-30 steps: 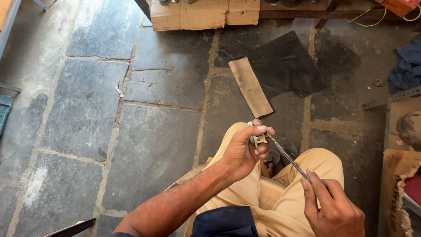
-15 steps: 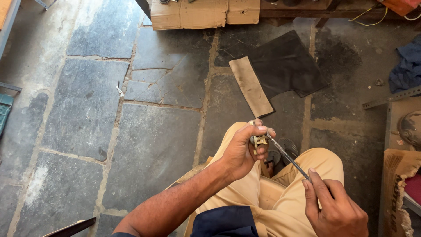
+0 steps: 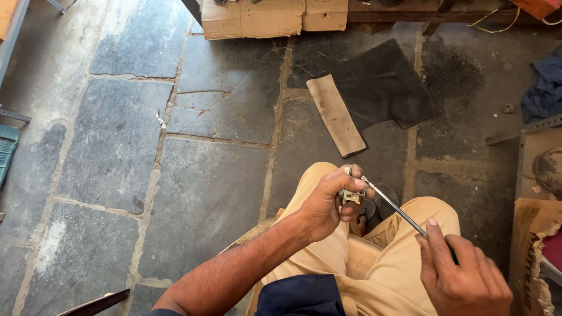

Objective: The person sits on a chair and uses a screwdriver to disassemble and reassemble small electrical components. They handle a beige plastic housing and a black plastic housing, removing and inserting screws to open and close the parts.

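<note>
Our left hand (image 3: 325,205) pinches a small metal part (image 3: 353,193) between thumb and curled fingers, held just above our knees. Our right hand (image 3: 465,280) is closed round the handle of a screwdriver (image 3: 393,206), forefinger laid along the shaft; the handle itself is mostly hidden in the fist. Shaft slants up and left from the right hand, its tip touching the top of the part.

Taking the part as our landmark:
- Directly below it, our tan trousers (image 3: 380,257), knees apart; a dark shoe shows in the gap just right of the part.
- Just above it, a tan strip (image 3: 336,114) lying tilted on the stone floor (image 3: 146,152), its upper edge overlapping a black sheet (image 3: 383,82) further up and right.
- Far above, cardboard (image 3: 269,16) against a wooden frame.
- Well to the right, a blue cloth (image 3: 544,88) and a torn cardboard box (image 3: 535,246).
- Far lower left, a dark flat bar (image 3: 96,303) at the frame edge.
</note>
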